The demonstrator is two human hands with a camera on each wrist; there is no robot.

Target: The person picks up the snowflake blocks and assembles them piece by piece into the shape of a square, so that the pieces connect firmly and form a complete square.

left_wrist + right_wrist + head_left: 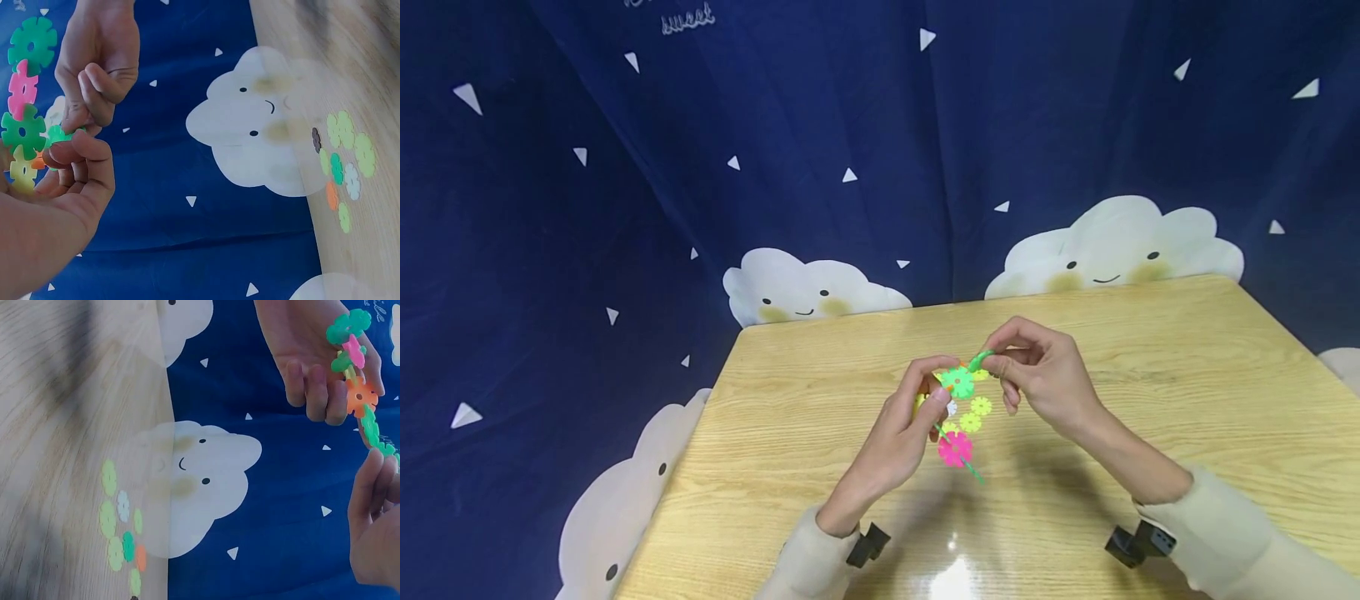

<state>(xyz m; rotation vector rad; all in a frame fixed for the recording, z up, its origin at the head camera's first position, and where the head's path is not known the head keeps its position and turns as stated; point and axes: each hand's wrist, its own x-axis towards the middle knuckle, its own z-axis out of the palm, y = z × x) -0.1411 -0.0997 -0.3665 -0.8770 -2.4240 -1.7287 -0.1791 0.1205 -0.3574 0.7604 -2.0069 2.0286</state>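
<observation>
A chain of snowflake-shaped plastic discs (pixel 958 382) hangs between both hands above the wooden table (pixel 1150 433). It has green, pink (pixel 955 448), orange (pixel 361 397) and yellow (pixel 22 169) discs slotted edge to edge. My left hand (pixel 934 393) grips the chain near its middle, fingers curled round it. My right hand (pixel 996 362) pinches a green disc (pixel 979 360) at the chain's upper end between thumb and forefinger. From the left wrist, the left hand (pixel 65 150) sits just below the right hand (pixel 87 106). Seen from the right wrist, the left hand (pixel 315 400) holds the chain (pixel 355 350) above the right hand (pixel 375 469).
Several loose discs (pixel 976 414), mostly yellow-green with a teal, a white and an orange one, lie on the table under the hands, seen too as loose discs (pixel 342 164) and loose discs (pixel 122 531). A dark blue curtain (pixel 850 125) with white clouds hangs behind the table.
</observation>
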